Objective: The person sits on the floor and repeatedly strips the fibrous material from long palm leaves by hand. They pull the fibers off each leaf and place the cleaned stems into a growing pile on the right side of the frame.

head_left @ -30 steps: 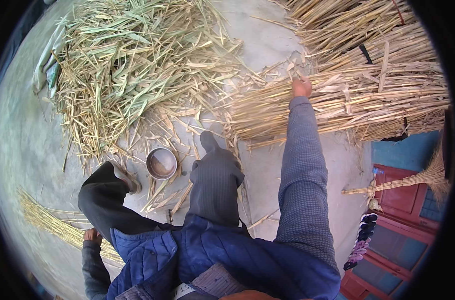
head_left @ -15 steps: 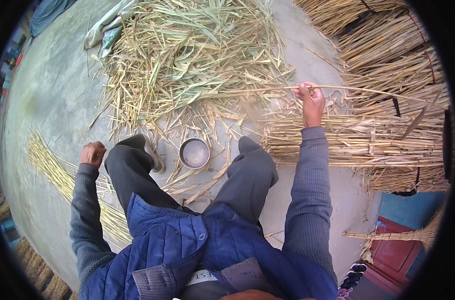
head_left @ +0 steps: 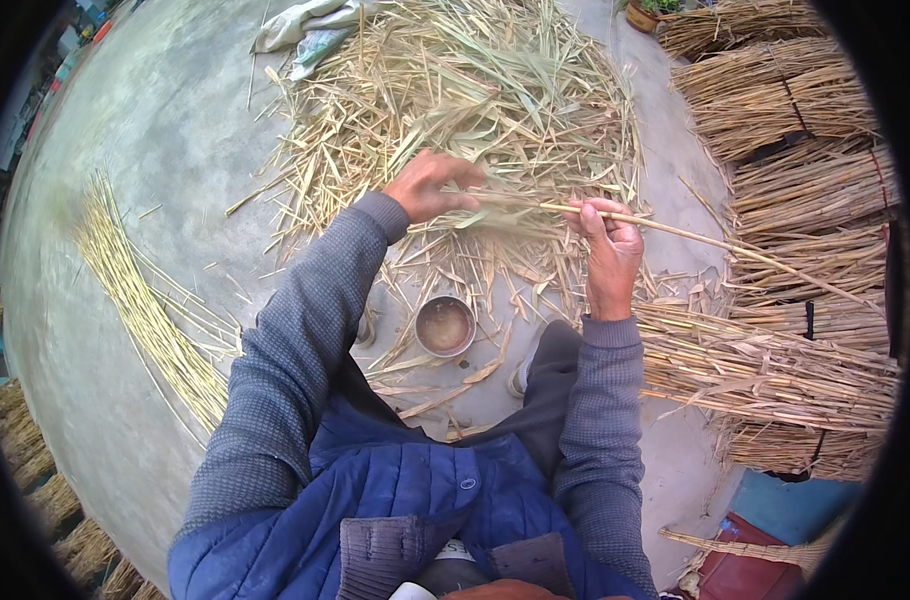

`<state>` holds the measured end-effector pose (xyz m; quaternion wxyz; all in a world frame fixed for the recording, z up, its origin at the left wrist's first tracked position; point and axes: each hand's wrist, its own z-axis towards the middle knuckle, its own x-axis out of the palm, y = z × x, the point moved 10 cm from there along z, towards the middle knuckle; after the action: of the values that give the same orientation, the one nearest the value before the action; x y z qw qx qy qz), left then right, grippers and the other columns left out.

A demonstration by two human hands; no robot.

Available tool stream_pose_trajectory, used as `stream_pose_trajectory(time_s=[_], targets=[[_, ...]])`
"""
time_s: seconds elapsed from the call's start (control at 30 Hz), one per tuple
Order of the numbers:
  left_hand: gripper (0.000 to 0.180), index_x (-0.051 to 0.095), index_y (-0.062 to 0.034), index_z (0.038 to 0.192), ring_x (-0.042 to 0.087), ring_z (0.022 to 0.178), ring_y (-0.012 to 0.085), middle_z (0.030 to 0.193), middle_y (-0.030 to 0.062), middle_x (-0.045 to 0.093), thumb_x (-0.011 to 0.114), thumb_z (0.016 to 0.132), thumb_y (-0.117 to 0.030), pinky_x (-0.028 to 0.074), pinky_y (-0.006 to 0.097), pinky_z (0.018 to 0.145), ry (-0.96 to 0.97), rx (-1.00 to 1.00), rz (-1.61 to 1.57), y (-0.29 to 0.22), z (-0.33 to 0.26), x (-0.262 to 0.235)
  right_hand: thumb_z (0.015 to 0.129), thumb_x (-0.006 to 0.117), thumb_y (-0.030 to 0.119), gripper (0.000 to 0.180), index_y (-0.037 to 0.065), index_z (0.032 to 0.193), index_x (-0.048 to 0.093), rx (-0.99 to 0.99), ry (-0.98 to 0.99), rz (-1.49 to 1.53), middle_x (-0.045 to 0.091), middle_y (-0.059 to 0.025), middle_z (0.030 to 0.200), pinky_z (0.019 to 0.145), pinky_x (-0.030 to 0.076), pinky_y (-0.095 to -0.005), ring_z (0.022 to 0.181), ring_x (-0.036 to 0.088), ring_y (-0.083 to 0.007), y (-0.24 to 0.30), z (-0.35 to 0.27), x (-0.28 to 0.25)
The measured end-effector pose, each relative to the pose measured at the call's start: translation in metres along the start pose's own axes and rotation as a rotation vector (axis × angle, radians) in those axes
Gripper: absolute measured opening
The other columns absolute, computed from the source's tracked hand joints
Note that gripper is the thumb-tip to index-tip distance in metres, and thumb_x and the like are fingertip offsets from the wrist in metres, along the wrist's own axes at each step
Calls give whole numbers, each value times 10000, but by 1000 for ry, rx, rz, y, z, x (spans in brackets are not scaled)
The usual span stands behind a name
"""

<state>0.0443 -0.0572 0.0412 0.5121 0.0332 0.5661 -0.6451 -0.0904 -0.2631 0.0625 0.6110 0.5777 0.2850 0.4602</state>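
Above the small metal bowl (head_left: pixel 445 325) on the concrete floor (head_left: pixel 125 180), both hands meet on one long pale reed stalk (head_left: pixel 695 238). The right hand (head_left: pixel 607 250) is closed around the stalk near its inner end, thumb pressed on top, while the left hand (head_left: pixel 430 185) pinches the leafy sheath at the tip with curled fingers. From there the stalk runs out to the right over the bundled reeds (head_left: pixel 775 370). It looks light, dry and fairly stiff, likely to snap if bent sharply, so a grip close to the worked end seems best. Stripped husks (head_left: pixel 475 90) lie heaped ahead, and a row of cleaned stalks (head_left: pixel 145 300) lies to the left.
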Motion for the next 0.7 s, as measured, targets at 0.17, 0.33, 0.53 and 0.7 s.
stream_pose_trajectory(time_s=[0.17, 0.33, 0.53, 0.7], targets=[[316, 746, -11, 1011, 690, 883, 168, 915, 73, 750, 817, 857, -277, 534, 317, 821, 172, -263, -267, 39, -14, 26, 983, 675, 104, 157, 14, 1102, 627, 31, 14, -9, 727, -156, 1052, 868, 600, -330, 931, 720, -198, -19, -1, 10], [232, 749, -10, 997, 694, 848, 123, 902, 43, 757, 766, 923, -229, 542, 277, 808, 207, -331, -463, 46, -16, 38, 978, 683, 108, 160, 13, 1095, 631, 37, 56, -8, 726, -157, 1053, 882, 601, -346, 938, 720, -204, -25, 1, 24], [190, 694, -11, 976, 648, 733, 100, 822, 33, 714, 726, 957, -197, 526, 243, 700, -305, -543, -899, 81, -21, -24, 975, 689, 116, 159, 10, 1084, 640, 26, 73, -18, 728, -153, 1048, 879, 601, -342, 941, 721, -202, -26, 4, 31], [215, 674, -63, 1023, 624, 753, 120, 854, 8, 703, 733, 941, -253, 477, 253, 720, -380, -599, -592, 109, -38, -78, 978, 677, 79, 128, -11, 1064, 650, 68, 39, -46, 735, -148, 1018, 809, 597, -285, 888, 729, -184, -35, 2, 25]])
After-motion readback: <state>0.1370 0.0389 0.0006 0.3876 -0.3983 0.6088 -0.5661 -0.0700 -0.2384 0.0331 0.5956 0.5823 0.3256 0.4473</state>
